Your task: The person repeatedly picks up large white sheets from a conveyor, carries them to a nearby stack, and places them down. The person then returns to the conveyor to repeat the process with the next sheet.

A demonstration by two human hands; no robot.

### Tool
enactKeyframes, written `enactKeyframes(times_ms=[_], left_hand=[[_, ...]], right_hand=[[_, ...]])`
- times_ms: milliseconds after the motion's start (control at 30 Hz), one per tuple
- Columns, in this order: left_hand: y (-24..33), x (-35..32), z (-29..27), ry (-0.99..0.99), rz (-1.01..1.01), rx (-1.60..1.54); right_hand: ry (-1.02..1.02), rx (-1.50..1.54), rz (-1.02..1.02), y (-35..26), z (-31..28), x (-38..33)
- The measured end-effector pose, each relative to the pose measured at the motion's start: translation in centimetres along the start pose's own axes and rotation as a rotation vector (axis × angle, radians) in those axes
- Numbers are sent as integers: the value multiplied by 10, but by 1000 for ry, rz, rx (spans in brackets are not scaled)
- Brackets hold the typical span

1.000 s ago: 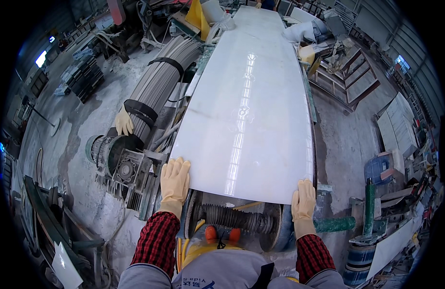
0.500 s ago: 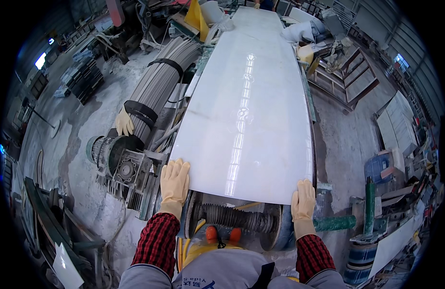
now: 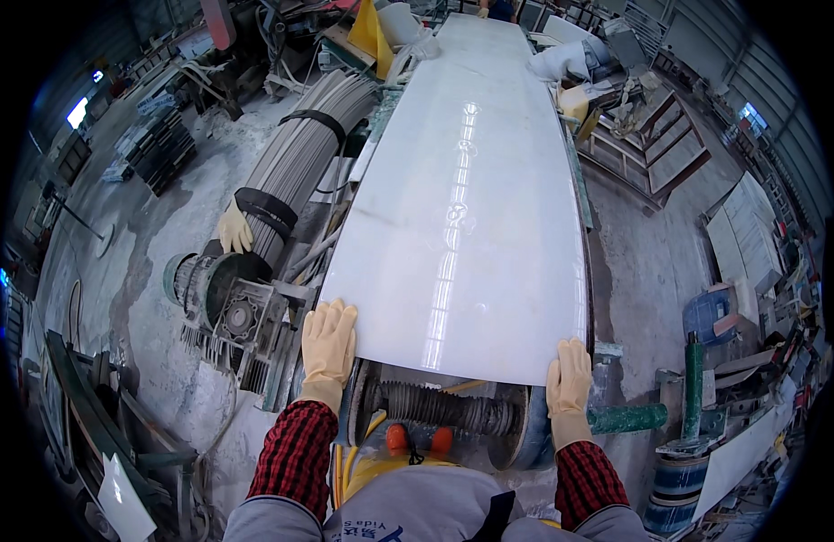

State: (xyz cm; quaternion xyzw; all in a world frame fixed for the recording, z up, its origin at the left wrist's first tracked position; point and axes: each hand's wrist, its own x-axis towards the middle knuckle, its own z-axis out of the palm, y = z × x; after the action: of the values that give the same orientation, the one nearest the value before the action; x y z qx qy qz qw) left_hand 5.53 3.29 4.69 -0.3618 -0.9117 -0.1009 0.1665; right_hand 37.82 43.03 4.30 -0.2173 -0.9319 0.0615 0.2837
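A long, glossy white stone slab [image 3: 498, 262] stretches away from me, with a streak of light reflected down its middle. My left hand [image 3: 327, 352], in a cream rubber glove, lies on the slab's near left corner with its fingers stretched forward. At the near right corner, my right hand [image 3: 569, 384] wears a matching glove and rests along the edge, fingers straight. Both thumbs are hard to make out. Beneath the slab's near end shows a dark ribbed roller [image 3: 444, 406] between side supports.
A motor with a gearbox [image 3: 236, 307] stands left of the slab. Beyond it lies a strapped bundle of grey strips [image 3: 299, 154] with a spare glove [image 3: 234, 228]. To the right are a green pipe [image 3: 629, 418], a blue drum [image 3: 709, 316] and a rusty metal frame [image 3: 652, 154]. Part of another person [image 3: 500, 9] shows at the far end.
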Motion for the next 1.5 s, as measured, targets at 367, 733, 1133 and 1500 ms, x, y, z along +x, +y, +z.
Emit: enactKeyframes(times_ms=[367,733,1133,1500], left_hand=[[2,-3,-3,35,10,16],[1,-7,-5,18,6,-20],[2,-13,-8,25,5,-17],[3,-16,-11,31,6,-12]], right_hand=[[-9,9,1,0,-2,-4],[-18,4,22,-5,-6,-6],[-6,-1,10,-5,-6,-12],[-6,-19,18,-8,-9,-16]])
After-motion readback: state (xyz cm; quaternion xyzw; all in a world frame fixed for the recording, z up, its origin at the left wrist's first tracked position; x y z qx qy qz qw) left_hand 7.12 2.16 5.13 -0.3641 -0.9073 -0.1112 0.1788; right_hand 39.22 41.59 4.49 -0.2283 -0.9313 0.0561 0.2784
